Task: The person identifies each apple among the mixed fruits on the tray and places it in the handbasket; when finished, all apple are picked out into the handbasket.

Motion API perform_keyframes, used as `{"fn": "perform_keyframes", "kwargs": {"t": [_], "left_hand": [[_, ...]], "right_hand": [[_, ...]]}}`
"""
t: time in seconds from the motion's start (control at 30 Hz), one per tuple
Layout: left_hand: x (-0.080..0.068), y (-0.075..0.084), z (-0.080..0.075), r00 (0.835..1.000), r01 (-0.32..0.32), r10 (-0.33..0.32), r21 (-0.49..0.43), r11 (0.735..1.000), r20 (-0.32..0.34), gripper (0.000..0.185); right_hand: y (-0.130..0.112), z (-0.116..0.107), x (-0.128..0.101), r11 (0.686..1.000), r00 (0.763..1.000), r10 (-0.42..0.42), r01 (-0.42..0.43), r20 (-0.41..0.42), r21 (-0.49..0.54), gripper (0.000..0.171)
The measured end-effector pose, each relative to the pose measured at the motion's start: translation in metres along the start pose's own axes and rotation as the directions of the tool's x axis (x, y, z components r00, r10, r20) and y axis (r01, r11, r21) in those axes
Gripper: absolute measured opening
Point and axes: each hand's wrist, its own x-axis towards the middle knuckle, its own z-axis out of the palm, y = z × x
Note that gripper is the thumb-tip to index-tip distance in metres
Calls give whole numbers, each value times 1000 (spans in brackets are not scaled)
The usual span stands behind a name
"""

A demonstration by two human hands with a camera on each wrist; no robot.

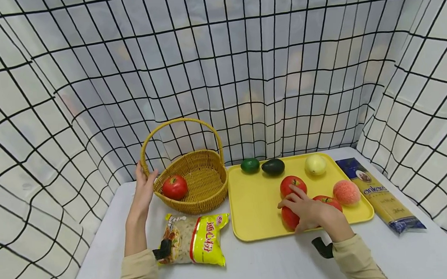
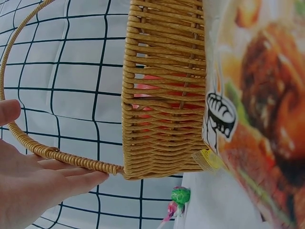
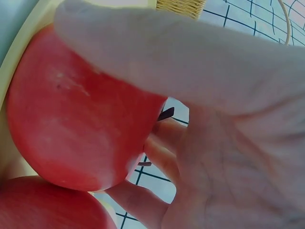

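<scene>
At the left, my left hand (image 1: 143,193) holds the handle (image 1: 144,154) of a wicker basket (image 1: 200,207), with the thumb on one side and fairly straight fingers along the other. One red apple (image 1: 174,187) lies inside the basket. Over the yellow tray (image 1: 254,222), my right hand (image 1: 308,211) grips a red apple (image 3: 81,114), its thumb across the near side and its fingers around the stem side. A second red apple (image 1: 293,182) sits just behind that hand. Another red apple (image 1: 328,200), partly covered by the hand, lies to its right.
On the tray are a green avocado (image 1: 250,165), a dark avocado (image 1: 273,167), a pale yellow-green fruit (image 1: 316,164) and a peach (image 1: 346,192). A yellow pasta bag (image 1: 198,240) lies before the basket. A blue-and-gold pasta pack (image 1: 382,198) lies right of the tray. Black netting (image 1: 248,79) surrounds the table.
</scene>
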Motion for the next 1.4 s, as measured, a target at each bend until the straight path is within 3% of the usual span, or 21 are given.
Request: {"fn": "perform_keyframes", "kwargs": {"t": [0.37, 0.67, 1.07, 1.23, 1.4], "left_hand": [[4, -6, 0, 1000, -8, 8, 13, 1000, -12, 89], [5, -4, -1, 1000, -24, 24, 9, 1000, -1, 89], [5, -6, 0, 1000, -16, 16, 18, 1000, -11, 86], [3, 1, 1, 1000, 0, 0, 11, 1000, -5, 86], [-9, 18, 3, 1000, 16, -16, -15, 1000, 14, 87]], "right_hand": [[-1, -1, 1, 999, 999, 26, -26, -25, 21, 66], [0, -6, -2, 999, 998, -13, 16, -61, 51, 66], [-1, -13, -12, 988, 997, 71, -67, -25, 139, 65], [-1, -15, -13, 986, 996, 91, -89, -9, 143, 65], [1, -16, -15, 986, 996, 90, -87, -19, 142, 66]]}}
